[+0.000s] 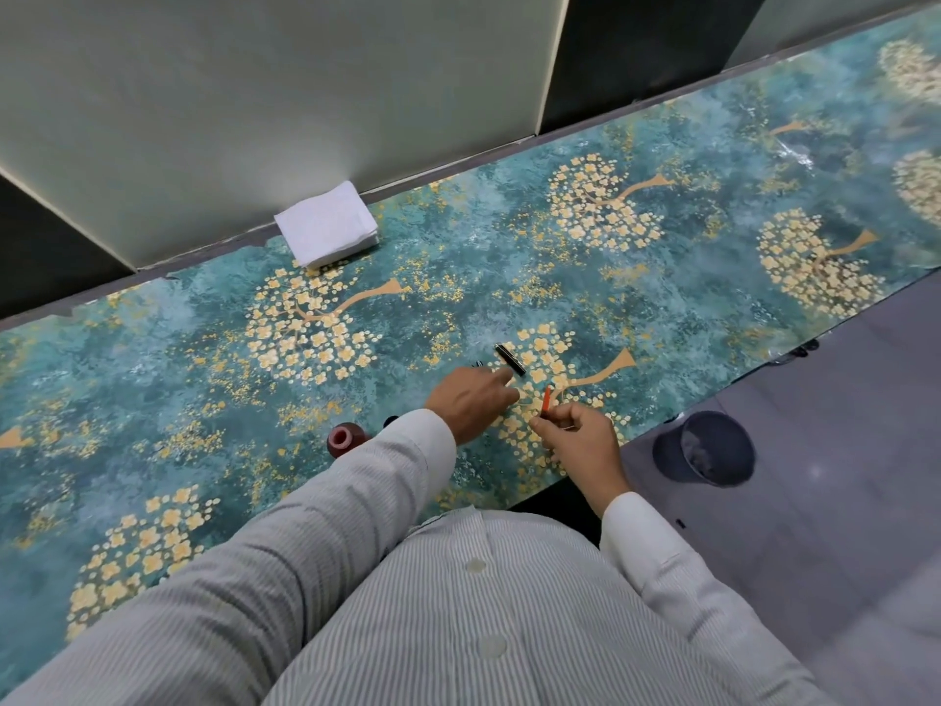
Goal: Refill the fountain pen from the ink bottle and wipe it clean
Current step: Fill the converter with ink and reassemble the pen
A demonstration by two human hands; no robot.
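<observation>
As the left hand [471, 400] reaches with loose, empty fingers for the black pen barrel [510, 359] on the table [153, 349], the open ink bottle [346, 439] beside its sleeve could be tipped, while the inked red pen part [546, 401] pinched in the right hand [580, 443] could drip.

An open dark red ink bottle [346, 438] stood near the table's [153, 359] front edge. A black pen part [510, 359] lay flat further in; folded white tissues [328, 230] were stacked at the back edge.
</observation>
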